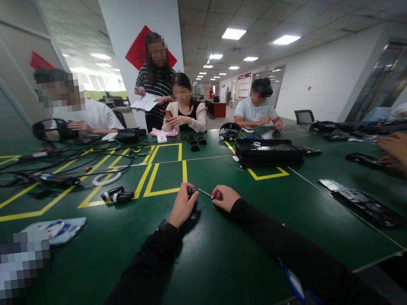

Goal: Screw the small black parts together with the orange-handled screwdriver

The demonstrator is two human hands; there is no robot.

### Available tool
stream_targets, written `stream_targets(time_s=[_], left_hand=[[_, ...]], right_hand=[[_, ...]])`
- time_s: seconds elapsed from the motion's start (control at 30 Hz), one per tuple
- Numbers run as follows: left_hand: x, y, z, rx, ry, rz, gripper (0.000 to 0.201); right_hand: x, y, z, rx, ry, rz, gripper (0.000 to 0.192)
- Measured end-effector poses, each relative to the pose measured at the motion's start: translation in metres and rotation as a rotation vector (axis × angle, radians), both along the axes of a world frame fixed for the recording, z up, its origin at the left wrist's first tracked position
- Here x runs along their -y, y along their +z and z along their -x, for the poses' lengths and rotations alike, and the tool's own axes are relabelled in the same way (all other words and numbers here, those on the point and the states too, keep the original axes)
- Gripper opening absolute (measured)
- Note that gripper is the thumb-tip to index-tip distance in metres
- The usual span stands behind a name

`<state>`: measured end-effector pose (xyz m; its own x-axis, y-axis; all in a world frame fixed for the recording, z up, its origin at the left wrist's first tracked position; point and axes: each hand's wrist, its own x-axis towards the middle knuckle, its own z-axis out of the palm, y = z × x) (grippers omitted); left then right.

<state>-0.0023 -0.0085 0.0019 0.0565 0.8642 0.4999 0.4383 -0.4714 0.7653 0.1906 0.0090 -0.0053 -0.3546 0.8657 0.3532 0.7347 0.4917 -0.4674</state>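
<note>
In the middle of the green table [214, 249], my right hand [227, 197] is closed around the handle of a screwdriver [205, 193], dark with an orange band. Its thin metal shaft points left toward my left hand [183, 204]. Those left fingers pinch a small black part [191, 192], mostly hidden by the hand, so its kind is unclear. The screwdriver's tip is at or very near this part; contact cannot be made out. A tiny dark piece [204, 206] lies on the table between my hands.
Yellow tape outlines [166, 192] mark the table. Black cables [44, 178] and black cylindrical items [118, 195] lie left. Stacked black trays [267, 151] stand ahead, small black blocks [197, 141] farther back. An opened device panel [363, 203] and a co-worker's hand [398, 150] are right. Several people sit or stand around.
</note>
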Motion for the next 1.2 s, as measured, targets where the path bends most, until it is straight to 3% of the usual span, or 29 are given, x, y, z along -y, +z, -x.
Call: stream_targets(time_s=[0.17,0.4,0.5,0.63,0.8,1.2], left_hand=[[-0.002,-0.003,0.001,0.261,-0.115,0.19,0.024],[0.004,-0.001,-0.008,0.792,-0.511,0.434,0.027],[0.011,0.003,-0.014,0.842,-0.618,0.492,0.025],[0.018,0.008,-0.017,0.844,-0.681,0.594,0.032],[0.02,0.01,-0.015,0.81,-0.679,0.663,0.037],[0.016,-0.003,-0.018,0.694,-0.53,0.604,0.061]], right_hand=[[0.007,0.01,0.003,-0.033,0.027,-0.094,0.03],[0.027,0.034,0.017,-0.02,0.349,-0.345,0.076],[0.03,0.034,0.021,0.008,0.412,-0.37,0.081],[0.029,0.032,0.022,-0.002,0.375,-0.374,0.074],[0.028,0.034,0.019,-0.11,0.295,-0.387,0.073],[0.034,0.034,0.025,-0.158,0.382,-0.373,0.075]])
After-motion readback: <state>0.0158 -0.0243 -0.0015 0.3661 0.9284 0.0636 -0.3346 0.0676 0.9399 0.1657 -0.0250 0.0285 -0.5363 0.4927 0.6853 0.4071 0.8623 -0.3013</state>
